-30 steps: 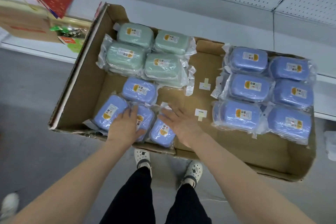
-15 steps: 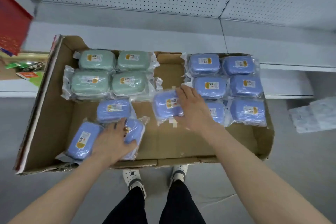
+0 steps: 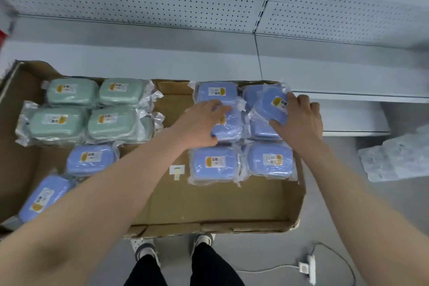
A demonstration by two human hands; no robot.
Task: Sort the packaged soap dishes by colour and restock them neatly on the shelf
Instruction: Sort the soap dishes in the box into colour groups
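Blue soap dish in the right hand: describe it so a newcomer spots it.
Start at the shallow brown cardboard tray; its right end holds plastic-wrapped blue soap dishes. The target dish sits at that cluster's far right, gripped by the right hand. Only it is tilted, lying over its flat neighbours.

1. A white pegboard wall point(image 3: 162, 2) spans the top of the view, in 2 panels that meet at a vertical seam point(image 3: 261, 16) right of centre.
2. Below it runs a pale grey metal shelf point(image 3: 139, 58), its front lip visible at the right.
3. A lower shelf point(image 3: 355, 121) juts out beneath it at the right.
4. The floor point(image 3: 267, 251) is smooth and grey.
5. A white power strip point(image 3: 310, 267) lies on the floor at lower right, its cord point(image 3: 267, 270) trailing left.
6. A crumpled heap of clear plastic point(image 3: 394, 160) sits on the floor at far right, beside the lower shelf.
7. The light is cool and even, with soft shadows.
8. A blurred red object point(image 3: 1, 38) shows at the left edge.
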